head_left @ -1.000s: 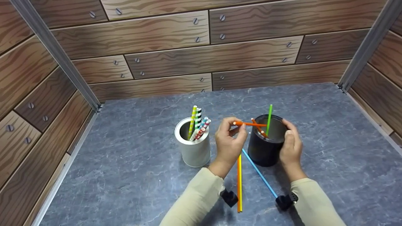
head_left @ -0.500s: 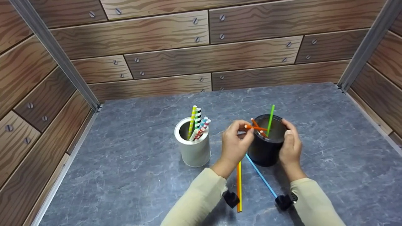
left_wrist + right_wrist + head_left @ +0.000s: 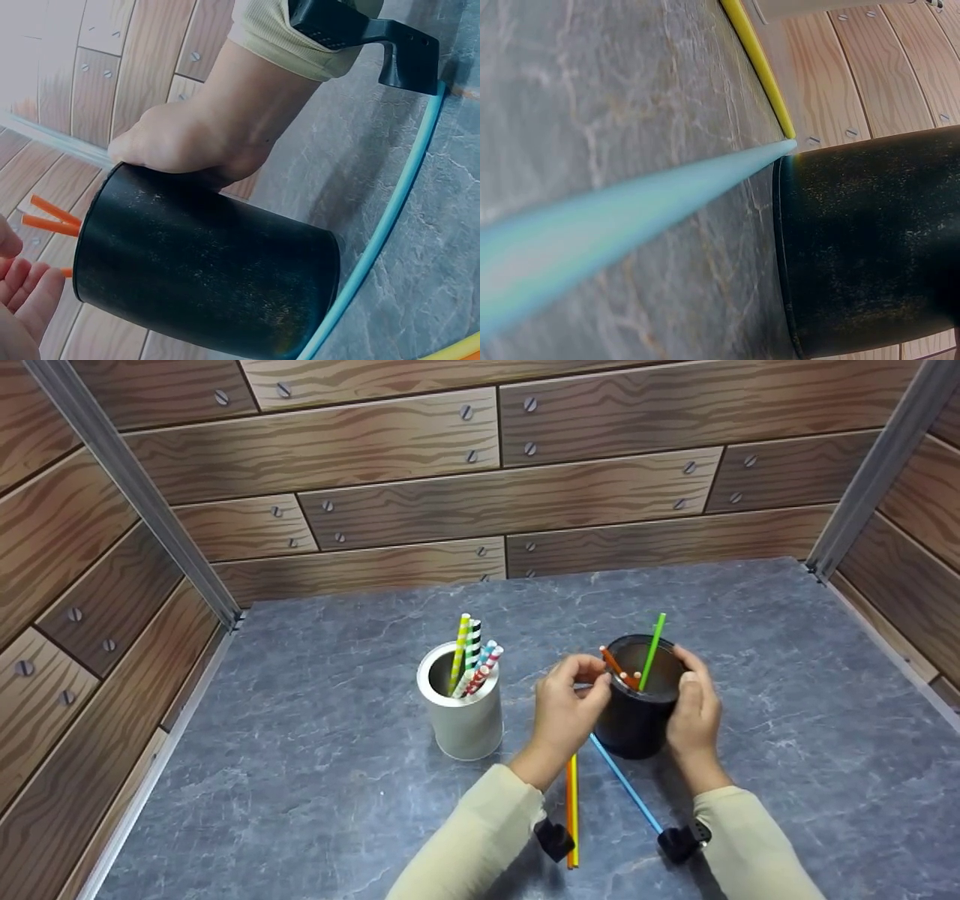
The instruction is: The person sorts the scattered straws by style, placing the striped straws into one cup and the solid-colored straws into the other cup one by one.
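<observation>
In the head view, my right hand (image 3: 694,720) grips the far right side of a black cylindrical cup (image 3: 634,727). Inside that cup stand a green straw (image 3: 653,649) and several orange straws (image 3: 613,661), mostly hidden by the wall. My left hand (image 3: 566,701) is beside the cup's left rim, thumb and forefinger bent near each other, no straw between them. The left wrist view shows the black cup (image 3: 202,259) with orange ends (image 3: 56,210) poking past its rim and the left fingers (image 3: 37,304) close to one of them.
To the left stands a white cup (image 3: 469,731) of striped paper straws (image 3: 459,652). On the grey marbled table lie a blue straw (image 3: 626,784), a yellow straw (image 3: 575,810) and an orange straw (image 3: 569,817) under the left wrist. Wood-patterned walls (image 3: 405,517) enclose the table.
My left hand has moved right to the black cup's rim and let go of an orange straw, which has dropped inside. The green straw leans further right. My right hand stays put.
</observation>
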The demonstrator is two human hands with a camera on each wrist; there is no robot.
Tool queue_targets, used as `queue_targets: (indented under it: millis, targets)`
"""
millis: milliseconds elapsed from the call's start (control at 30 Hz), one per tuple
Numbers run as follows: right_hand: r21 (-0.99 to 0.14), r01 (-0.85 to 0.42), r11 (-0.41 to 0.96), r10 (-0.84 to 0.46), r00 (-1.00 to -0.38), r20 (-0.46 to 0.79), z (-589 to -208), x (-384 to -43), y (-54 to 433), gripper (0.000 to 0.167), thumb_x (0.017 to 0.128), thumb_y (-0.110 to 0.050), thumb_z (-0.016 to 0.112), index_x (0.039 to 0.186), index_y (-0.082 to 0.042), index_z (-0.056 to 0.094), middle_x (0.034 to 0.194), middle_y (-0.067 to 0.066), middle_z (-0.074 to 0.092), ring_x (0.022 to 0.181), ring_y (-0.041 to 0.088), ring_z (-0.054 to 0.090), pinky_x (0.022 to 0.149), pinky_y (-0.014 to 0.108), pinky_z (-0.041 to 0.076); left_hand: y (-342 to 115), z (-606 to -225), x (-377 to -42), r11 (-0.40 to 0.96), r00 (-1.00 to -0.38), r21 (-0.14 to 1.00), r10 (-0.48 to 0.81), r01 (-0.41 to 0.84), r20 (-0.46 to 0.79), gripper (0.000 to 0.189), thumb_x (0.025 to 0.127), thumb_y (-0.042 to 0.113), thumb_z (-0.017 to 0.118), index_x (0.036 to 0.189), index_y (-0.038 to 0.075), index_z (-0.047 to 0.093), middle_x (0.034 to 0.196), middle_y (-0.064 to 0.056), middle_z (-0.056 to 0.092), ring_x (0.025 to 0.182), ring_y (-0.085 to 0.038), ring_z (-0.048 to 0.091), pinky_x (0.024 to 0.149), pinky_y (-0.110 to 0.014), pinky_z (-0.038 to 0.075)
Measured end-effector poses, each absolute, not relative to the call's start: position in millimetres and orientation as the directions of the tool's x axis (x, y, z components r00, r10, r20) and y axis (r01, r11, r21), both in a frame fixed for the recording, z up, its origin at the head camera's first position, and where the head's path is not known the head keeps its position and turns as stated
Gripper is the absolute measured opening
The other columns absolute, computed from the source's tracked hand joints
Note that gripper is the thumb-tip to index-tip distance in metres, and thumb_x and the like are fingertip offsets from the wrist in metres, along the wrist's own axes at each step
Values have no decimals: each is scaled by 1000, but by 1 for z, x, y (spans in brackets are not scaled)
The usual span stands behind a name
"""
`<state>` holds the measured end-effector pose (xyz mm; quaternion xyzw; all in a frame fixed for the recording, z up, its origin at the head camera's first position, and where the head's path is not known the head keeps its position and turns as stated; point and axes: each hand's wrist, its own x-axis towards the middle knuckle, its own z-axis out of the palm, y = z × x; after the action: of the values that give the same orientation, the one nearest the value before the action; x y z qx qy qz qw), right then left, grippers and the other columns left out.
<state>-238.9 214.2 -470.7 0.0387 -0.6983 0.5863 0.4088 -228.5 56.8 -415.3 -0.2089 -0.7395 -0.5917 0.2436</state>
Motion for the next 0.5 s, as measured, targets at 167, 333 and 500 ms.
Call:
queue_targets:
  millis: [167, 333, 500]
  targets:
    - [-793, -533, 293, 426, -670, 608, -471, -239, 214, 39, 93, -1, 27, 119, 14, 51, 120, 5, 60, 110, -2, 48, 95, 14, 35, 54, -418, -228, 205, -818, 797, 27, 568, 575, 8, 78, 0, 65, 85, 1, 64, 83, -8, 67, 76, -8, 65, 62, -13, 52]
    - [-799, -528, 287, 429, -675, 601, -470, -238, 213, 40, 93, -1, 26, 120, 15, 51, 120, 2, 60, 110, -2, 48, 95, 13, 35, 51, -419, -228, 195, -823, 805, 22, 560, 568, 8, 78, -1, 64, 85, 0, 64, 82, -8, 67, 75, -8, 64, 62, -14, 53]
    - [-793, -531, 300, 425, -669, 609, -470, -238, 213, 39, 93, 0, 27, 119, 14, 52, 121, 6, 60, 111, -2, 48, 96, 14, 34, 49, -421, -228, 181, -817, 802, 19, 570, 576, 7, 78, -2, 64, 85, -1, 63, 81, -9, 67, 74, -9, 64, 62, -17, 54]
